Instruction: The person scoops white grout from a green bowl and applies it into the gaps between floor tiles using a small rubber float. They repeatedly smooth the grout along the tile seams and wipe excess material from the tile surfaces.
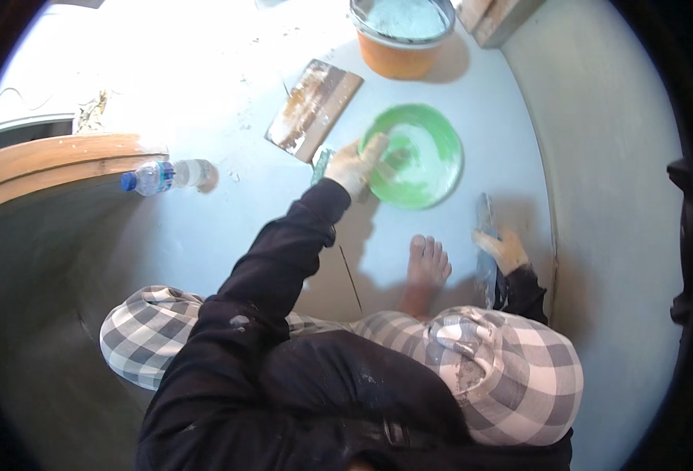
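My left hand [353,168] grips the near-left rim of a round green bowl [447,161], its thumb lying over the inside edge. White paste coats parts of the bowl's inside. On the right, my right hand [505,248] is closed round a long, narrow trowel [485,271], seen nearly edge-on; much of its handle is hidden by the hand. Just left of my left hand lies a small greenish item [320,165], partly covered by the hand, whose kind I cannot make out. Beyond it rests a rectangular wooden board [315,110] smeared with white.
An orange bucket [397,59] with pale contents stands at the far side. A clear bottle with a blue cap [149,178] lies by the curved wooden edge [64,161] at left. My bare foot [429,263] is between the hands. A wall [605,157] rises along the right.
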A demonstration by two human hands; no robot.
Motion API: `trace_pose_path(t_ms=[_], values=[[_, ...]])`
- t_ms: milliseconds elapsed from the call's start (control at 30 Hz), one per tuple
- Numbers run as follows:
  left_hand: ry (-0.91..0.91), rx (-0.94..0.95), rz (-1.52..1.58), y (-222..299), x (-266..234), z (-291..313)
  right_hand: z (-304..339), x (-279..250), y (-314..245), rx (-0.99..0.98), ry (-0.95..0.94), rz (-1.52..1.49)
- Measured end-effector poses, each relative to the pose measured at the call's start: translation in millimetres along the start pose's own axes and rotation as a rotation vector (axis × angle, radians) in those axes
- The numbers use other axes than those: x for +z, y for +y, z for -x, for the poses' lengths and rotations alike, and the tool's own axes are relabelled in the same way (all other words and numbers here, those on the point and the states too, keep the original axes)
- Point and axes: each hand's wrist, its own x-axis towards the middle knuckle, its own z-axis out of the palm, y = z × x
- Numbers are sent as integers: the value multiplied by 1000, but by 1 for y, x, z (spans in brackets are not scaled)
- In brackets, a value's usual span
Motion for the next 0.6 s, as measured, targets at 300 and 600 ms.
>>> trace_pose_path(t_ms=[300, 600], values=[[224, 840, -1239, 6, -75, -23, -3, -13, -15, 199, -58, -36], [568, 151, -1292, 20, -208, -77, 9, -13, -26, 42, 20, -134]])
